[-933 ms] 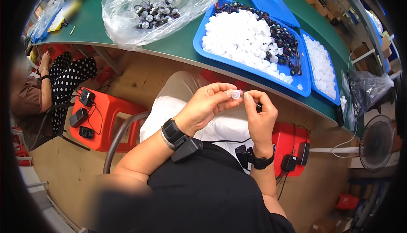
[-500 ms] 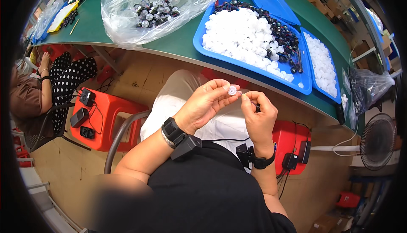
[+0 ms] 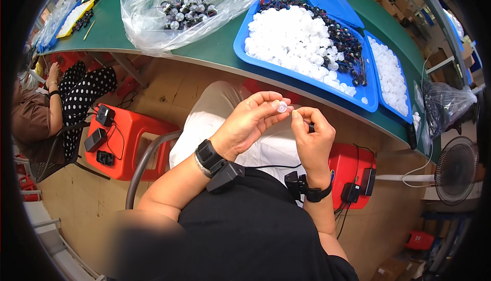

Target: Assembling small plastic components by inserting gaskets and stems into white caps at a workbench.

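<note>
Over my lap, my left hand (image 3: 244,127) pinches a small round clear-white plastic cap (image 3: 282,107) between thumb and fingertips, its round face showing. Close to its right, my right hand (image 3: 314,140) is closed, thumb against the curled forefinger. A small black part (image 3: 311,127) shows between its fingers, mostly hidden, so its kind is unclear. The fingertips of both hands nearly meet beside the cap. On the table ahead, a blue tray (image 3: 307,90) holds a heap of white plastic caps (image 3: 286,35) and black parts with thin wires (image 3: 353,50).
A clear plastic bag (image 3: 148,35) of black-and-clear parts lies on the green table (image 3: 107,27). Another blue tray (image 3: 407,112) of white pieces stands at the right. Red stools (image 3: 130,135) with black devices flank me. A fan (image 3: 456,171) stands right; a seated person (image 3: 38,112) is left.
The cap in my left hand has tilted and shifted very slightly up and right. Both hands otherwise keep nearly the same pose.
</note>
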Demonstrator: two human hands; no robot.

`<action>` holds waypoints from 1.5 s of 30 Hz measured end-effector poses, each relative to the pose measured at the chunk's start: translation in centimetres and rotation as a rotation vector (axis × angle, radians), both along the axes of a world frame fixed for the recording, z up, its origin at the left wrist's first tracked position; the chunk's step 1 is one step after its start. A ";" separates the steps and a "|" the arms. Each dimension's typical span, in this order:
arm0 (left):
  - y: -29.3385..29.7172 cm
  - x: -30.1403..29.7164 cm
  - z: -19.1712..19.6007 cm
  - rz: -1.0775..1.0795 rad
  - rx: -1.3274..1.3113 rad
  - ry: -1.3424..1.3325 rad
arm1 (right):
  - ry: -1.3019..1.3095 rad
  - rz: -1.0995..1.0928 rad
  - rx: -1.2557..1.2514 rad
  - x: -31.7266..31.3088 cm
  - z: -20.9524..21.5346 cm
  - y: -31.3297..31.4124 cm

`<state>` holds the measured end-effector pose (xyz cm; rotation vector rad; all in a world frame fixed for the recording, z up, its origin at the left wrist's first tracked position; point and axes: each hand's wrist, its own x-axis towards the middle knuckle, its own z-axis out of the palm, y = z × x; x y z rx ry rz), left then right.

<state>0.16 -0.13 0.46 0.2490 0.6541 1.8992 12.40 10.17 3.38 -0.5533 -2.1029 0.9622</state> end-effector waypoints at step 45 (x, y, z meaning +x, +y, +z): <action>-0.1 -0.1 -0.5 -0.011 -0.075 0.030 | -0.101 0.086 0.018 -0.1 -0.4 0.2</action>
